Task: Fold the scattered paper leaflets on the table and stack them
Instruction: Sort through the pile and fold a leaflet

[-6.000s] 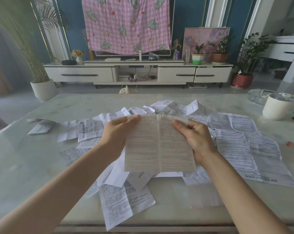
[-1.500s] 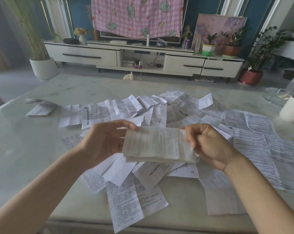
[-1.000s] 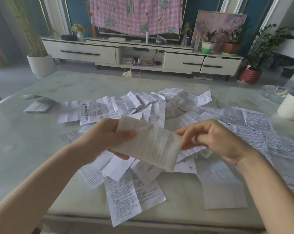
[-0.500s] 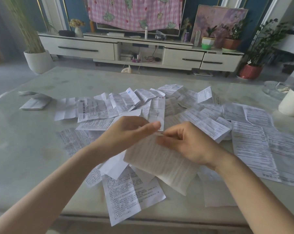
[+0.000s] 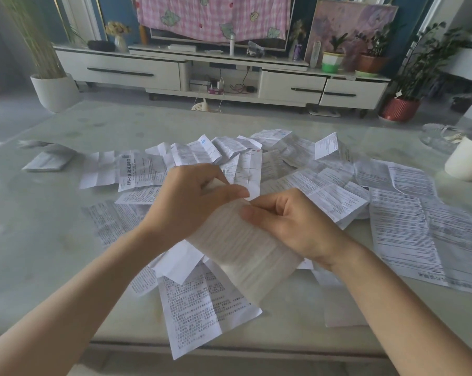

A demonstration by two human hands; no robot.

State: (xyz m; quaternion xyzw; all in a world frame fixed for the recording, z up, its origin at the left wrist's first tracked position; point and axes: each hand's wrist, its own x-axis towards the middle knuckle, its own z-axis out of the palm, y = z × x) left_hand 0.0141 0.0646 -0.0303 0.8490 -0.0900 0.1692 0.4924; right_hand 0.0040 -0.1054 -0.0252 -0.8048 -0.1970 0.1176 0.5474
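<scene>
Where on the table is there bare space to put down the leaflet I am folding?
Bare table lies on the left, between the small folded stack and the near edge, and in the far strip behind the scattered leaflets. The middle and the right, up to the white cup, are crowded.

White leaflets (image 5: pixel 408 226), dense black print

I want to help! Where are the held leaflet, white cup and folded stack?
held leaflet (image 5: pixel 245 251), head view, its middle
white cup (image 5: pixel 466 161), head view, its side
folded stack (image 5: pixel 50 161), head view, its top
</scene>
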